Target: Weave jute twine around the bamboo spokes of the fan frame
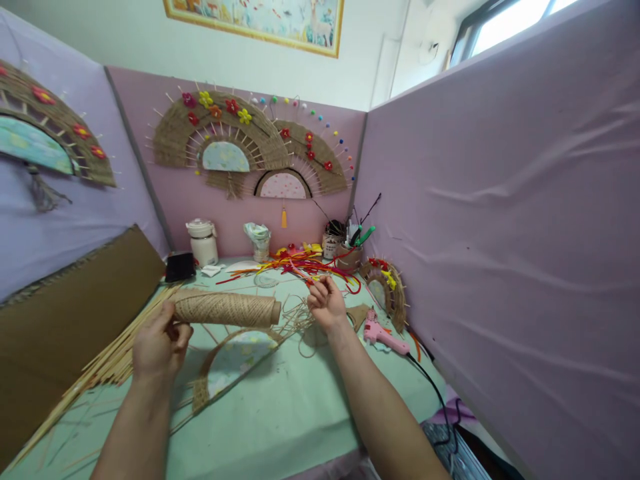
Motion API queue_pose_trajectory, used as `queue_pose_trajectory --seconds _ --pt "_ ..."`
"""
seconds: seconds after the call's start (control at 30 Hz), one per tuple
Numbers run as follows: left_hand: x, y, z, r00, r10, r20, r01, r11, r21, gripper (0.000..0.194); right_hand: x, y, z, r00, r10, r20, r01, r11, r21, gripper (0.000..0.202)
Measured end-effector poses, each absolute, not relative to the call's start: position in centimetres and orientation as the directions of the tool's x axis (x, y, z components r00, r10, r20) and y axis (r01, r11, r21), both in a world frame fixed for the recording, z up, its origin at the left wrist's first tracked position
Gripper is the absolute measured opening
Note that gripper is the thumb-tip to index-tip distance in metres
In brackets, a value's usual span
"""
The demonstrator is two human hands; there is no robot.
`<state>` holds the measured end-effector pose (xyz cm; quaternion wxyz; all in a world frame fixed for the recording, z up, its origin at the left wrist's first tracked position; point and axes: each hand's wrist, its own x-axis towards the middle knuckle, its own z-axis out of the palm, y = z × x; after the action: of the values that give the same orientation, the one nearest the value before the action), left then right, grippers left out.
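My left hand (163, 340) grips one end of a large spool of brown twine (225, 309), held level above the table. My right hand (326, 303) is raised to the right of the spool, its fingers curled together; what they hold, if anything, is too small to make out. Below the spool lies a half-round fan piece (240, 357) with a pale floral centre and a twine-wrapped edge. Loose tangled twine (299, 319) lies between the spool and my right hand.
A pink glue gun (385, 335) with a black cord rests at the right, near a small decorated fan (387, 290). Thin sticks (117, 340) and cardboard (85, 333) are at the left. Red and orange strips (305, 263), a white jar (203, 241) and a tool pot (349, 257) stand behind.
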<state>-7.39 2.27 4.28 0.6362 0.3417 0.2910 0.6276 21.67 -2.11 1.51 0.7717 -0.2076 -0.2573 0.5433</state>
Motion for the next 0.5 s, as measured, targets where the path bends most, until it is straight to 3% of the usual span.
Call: queue_pose_trajectory --seconds 0.1,0.23,0.33,0.5 --pt "-6.6 1.9 4.4 -0.173 0.979 0.106 -0.570 -0.188 0.800 0.014 21.9 -2.1 1.5 0.335 0.921 0.199 -0.707 0.385 -0.593 0.031" --pt "-7.6 2.2 4.6 -0.338 0.941 -0.003 -0.645 -0.229 0.729 0.021 22.5 -2.1 1.3 0.397 0.892 0.213 -0.707 0.446 -0.549 0.033" --pt "-9.3 2.7 4.5 -0.277 0.958 -0.070 -0.767 -0.177 0.616 0.029 23.6 -2.1 0.9 0.524 0.830 0.191 -0.619 0.526 -0.583 0.034" --pt "-10.6 3.1 4.1 -0.182 0.975 -0.128 -0.867 -0.098 0.489 0.033 25.4 -1.5 -0.2 0.716 0.682 0.151 -0.288 0.485 -0.826 0.028"
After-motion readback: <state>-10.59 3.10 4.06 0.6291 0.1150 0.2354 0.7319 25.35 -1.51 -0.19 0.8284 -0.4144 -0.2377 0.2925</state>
